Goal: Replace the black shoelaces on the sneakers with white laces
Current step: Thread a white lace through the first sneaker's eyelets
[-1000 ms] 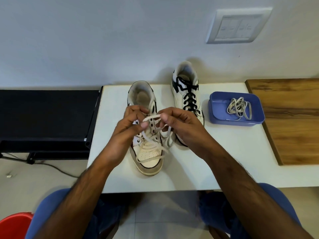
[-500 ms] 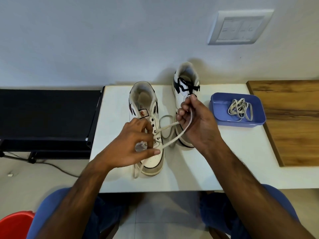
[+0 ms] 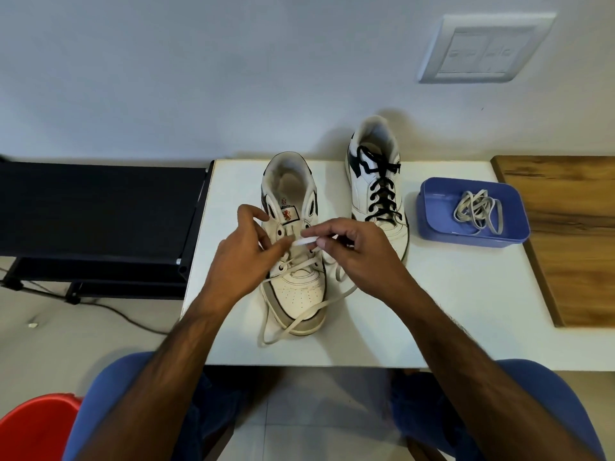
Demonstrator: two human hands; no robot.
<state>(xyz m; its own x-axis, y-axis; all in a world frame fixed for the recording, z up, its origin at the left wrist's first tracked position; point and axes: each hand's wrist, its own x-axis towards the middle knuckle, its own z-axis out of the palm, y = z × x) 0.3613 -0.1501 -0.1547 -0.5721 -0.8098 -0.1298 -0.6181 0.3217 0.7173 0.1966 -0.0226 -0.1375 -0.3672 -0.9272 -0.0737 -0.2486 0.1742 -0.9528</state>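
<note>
- Your right hand [image 3: 357, 249] pinches the stiff tip of the flat white lace [image 3: 307, 240] between thumb and forefinger and holds it level over the tongue of the near white leather sneaker with the grey toe cap [image 3: 294, 247], pointing toward the left row of eyelets.
- Your left hand [image 3: 244, 252] sits on the left side of that sneaker. Its fingers are curled at the eyelet flap, thumb near the lace tip, but whether they actually grip the flap or the lace cannot be told from here.
- Done so far, by my reading: the black lace is out of this sneaker, and the white lace already crosses the lowest eyelets near the toe.
- The lace's loose lengths trail over the toe cap and onto the white tabletop [image 3: 449, 294], one end lying just beyond the toe.
- Left on this shoe: the middle and upper eyelets show as open holes, so most of the threading lies ahead of you.
- The second white sneaker [image 3: 364, 188], standing behind and to the right, carries its black lace [image 3: 382, 194] through every eyelet; it looks untouched.
- A spare white lace, bundled [image 3: 477, 211], waits in the blue plastic tray [image 3: 432, 207] just beside that second shoe.
- Overall, you are well short of halfway.
</note>
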